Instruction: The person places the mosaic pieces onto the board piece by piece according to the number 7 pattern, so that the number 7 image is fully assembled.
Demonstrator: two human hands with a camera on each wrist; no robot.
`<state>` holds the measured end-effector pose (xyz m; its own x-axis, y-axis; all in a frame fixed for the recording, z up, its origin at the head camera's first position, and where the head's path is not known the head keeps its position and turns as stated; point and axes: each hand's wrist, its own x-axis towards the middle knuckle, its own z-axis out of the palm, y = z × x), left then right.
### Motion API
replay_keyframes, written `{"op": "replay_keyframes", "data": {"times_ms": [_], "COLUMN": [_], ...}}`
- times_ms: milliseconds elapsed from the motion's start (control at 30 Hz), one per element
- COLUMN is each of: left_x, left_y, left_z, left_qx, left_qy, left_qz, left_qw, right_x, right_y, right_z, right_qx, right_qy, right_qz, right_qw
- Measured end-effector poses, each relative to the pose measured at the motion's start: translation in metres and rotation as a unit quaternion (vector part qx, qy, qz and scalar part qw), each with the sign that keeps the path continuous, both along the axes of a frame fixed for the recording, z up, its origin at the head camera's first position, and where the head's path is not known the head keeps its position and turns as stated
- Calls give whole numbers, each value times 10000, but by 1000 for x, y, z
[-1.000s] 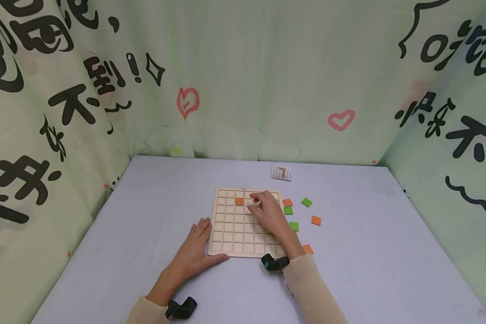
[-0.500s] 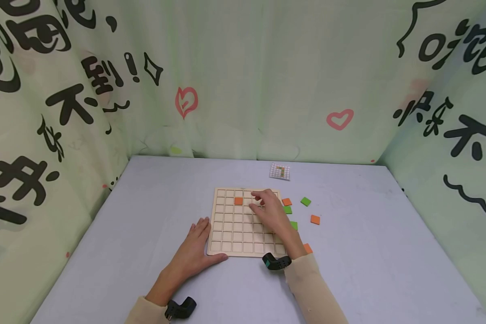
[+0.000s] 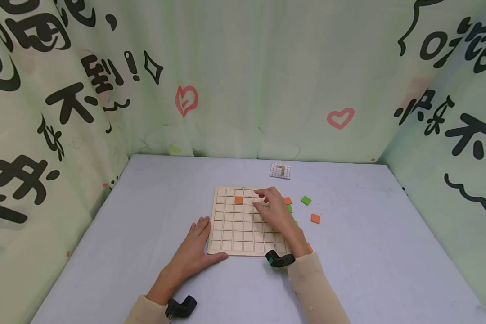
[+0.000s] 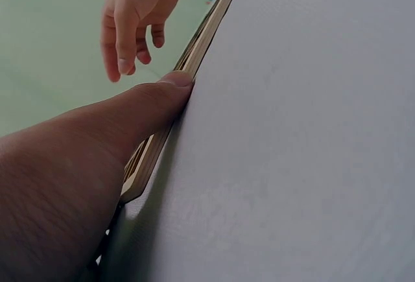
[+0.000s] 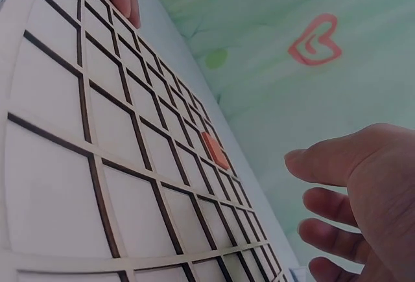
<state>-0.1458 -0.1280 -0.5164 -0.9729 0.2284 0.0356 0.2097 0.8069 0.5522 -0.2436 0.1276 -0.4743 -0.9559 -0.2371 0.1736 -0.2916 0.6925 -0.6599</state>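
Note:
A square wooden grid board (image 3: 232,235) lies on the table, with one orange tile (image 3: 238,200) in a cell of its upper part. My left hand (image 3: 195,252) rests against the board's left side, fingers extended, while its thumb (image 4: 152,104) touches the front edge. Over the board's right part hovers my right hand (image 3: 276,210). Its thumb and loosely bent fingers are apart, with nothing seen between them in the right wrist view. The same orange tile (image 5: 214,150) shows beyond several bare cells there.
Right of the board lie loose tiles, among them a green tile (image 3: 306,200) and an orange tile (image 3: 315,218); my right hand and forearm partly cover others. A small card with a printed grid (image 3: 280,171) lies behind the board. Curtains surround the table.
My right hand has shifted slightly to the right over the board, covering more of the green tiles beside it. The left hand and the orange tile on the board have stayed in place.

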Motion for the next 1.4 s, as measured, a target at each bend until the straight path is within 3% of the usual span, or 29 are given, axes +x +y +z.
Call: {"op": "replay_keyframes", "data": {"times_ms": [867, 1400], "left_x": [1, 0], "left_y": [0, -1], "left_z": [0, 0], "left_qx": [-9, -95], "left_qy": [-7, 16], "left_qz": [-20, -53], "left_qw": [10000, 9999], "right_x": [-8, -10], "right_y": [36, 53], "right_z": [-2, 1], "right_qx": [71, -79], "right_qy": [13, -321], "right_qz": [-389, -537], "right_qw": [9992, 9980]}}
